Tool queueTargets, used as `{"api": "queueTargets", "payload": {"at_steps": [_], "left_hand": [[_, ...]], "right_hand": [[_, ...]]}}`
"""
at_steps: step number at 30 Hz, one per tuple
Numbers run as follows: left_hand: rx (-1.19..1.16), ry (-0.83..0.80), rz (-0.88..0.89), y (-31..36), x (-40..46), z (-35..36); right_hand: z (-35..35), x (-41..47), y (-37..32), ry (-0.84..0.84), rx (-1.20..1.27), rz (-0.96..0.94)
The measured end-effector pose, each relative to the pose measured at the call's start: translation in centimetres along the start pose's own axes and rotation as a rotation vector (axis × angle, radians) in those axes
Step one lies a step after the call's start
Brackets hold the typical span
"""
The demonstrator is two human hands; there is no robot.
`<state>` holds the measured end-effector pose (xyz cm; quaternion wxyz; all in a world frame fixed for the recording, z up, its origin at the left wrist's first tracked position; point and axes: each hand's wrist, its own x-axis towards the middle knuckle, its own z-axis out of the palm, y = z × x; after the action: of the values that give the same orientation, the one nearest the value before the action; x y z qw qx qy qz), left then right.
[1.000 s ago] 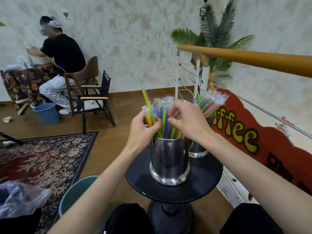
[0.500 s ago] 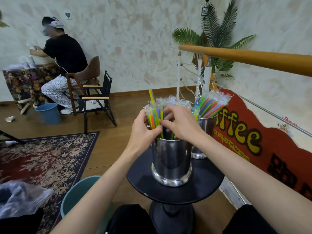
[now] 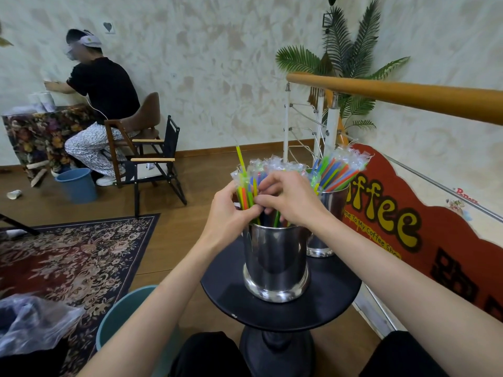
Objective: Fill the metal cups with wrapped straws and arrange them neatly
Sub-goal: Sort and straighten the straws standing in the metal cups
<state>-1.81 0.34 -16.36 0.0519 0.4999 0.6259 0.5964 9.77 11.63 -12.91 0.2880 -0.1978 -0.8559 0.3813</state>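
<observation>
Two shiny metal cups stand on a small round black table. The near cup holds a bunch of colourful wrapped straws; one yellow straw sticks up above the rest. My left hand grips the left side of this bunch just above the rim. My right hand curls over the bunch from the right, fingers pinching straws. The far cup, partly hidden behind my right hand, holds a second bunch of wrapped straws leaning right.
A wooden handrail and a red coffee sign run along the right. A teal bucket stands left of the table, with a plastic bag and a patterned rug beyond. Another person sits at a far-left table.
Both hands have sunk lower onto the near cup's straw bunch, closing together over it and pressing it down toward the rim. The single yellow straw now stands higher above the bunch.
</observation>
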Motion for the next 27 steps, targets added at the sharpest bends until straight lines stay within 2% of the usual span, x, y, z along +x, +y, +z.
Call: {"api": "queueTargets", "payload": {"at_steps": [3,14,22,27], "left_hand": [[-0.021,0.027,-0.024,0.1,0.3,0.1],[-0.050,0.232,-0.093,0.5,0.2,0.6],[-0.016,0.153,-0.123,0.0,-0.1,0.6],[-0.011,0.136,-0.103,-0.3,-0.4,0.5]], "right_hand": [[-0.4,-0.1,0.1,0.013,0.016,-0.017],[0.2,-0.5,0.6,0.103,-0.212,-0.052],[1.0,0.9,-0.3,0.148,-0.472,-0.010],[1.3,1.3,-0.3,0.121,-0.454,0.015]]}}
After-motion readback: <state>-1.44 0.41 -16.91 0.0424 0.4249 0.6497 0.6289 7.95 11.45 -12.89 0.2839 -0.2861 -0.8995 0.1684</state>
